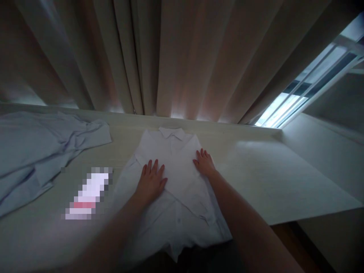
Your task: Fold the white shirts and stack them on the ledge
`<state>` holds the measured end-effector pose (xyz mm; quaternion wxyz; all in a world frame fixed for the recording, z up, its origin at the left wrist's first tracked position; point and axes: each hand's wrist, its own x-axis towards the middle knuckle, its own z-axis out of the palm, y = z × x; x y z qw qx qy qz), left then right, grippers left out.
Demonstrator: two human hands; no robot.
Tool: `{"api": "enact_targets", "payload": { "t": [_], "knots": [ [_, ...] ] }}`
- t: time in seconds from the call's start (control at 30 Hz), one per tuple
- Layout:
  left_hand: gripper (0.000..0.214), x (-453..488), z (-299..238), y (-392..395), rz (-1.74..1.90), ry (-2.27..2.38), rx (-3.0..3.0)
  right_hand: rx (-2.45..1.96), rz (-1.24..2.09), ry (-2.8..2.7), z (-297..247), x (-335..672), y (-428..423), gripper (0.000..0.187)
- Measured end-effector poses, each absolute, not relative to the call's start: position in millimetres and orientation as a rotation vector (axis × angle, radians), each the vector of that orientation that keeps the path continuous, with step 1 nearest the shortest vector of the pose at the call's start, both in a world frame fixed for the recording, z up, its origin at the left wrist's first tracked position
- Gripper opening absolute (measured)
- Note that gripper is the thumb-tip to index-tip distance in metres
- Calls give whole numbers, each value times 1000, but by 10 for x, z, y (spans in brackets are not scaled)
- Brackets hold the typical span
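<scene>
A white collared shirt lies flat on a pale table, collar toward the curtain, its sides folded inward. My left hand rests flat on the shirt's left half with fingers stretched out. My right hand lies flat on the right half near the shoulder, fingers also extended. Neither hand holds anything. The shirt's lower hem hangs over the table's near edge.
A crumpled light blue garment lies at the table's left. A blurred-out white and pink object sits between it and the shirt. Beige curtains hang behind the table. A window shows at the upper right.
</scene>
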<state>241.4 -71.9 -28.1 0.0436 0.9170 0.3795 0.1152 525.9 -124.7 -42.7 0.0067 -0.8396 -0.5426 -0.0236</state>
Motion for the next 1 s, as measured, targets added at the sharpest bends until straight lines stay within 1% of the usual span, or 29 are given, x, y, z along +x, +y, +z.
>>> {"api": "enact_targets", "payload": {
  "t": [0.17,0.3,0.43,0.73,0.9,1.0],
  "knots": [
    [54,2505,-494,-520,263,1154,2798,-2651,-33,-1656,-549,5376,-807,66],
    [54,2508,-529,-528,257,1197,2739,-2567,33,-1790,-630,5459,-630,63],
    [55,2521,-490,-537,241,1233,2675,-2550,52,-1820,-661,5545,-561,64],
    [57,2483,-522,-468,241,1241,2731,-2653,0,-1597,-644,5606,-520,71],
    [60,2472,-502,-414,203,1306,2714,-2515,5,-1780,-648,5532,-541,67],
    [61,2474,-534,-411,234,1325,2710,-2507,21,-1794,-713,5505,-532,64]
  ]
}}
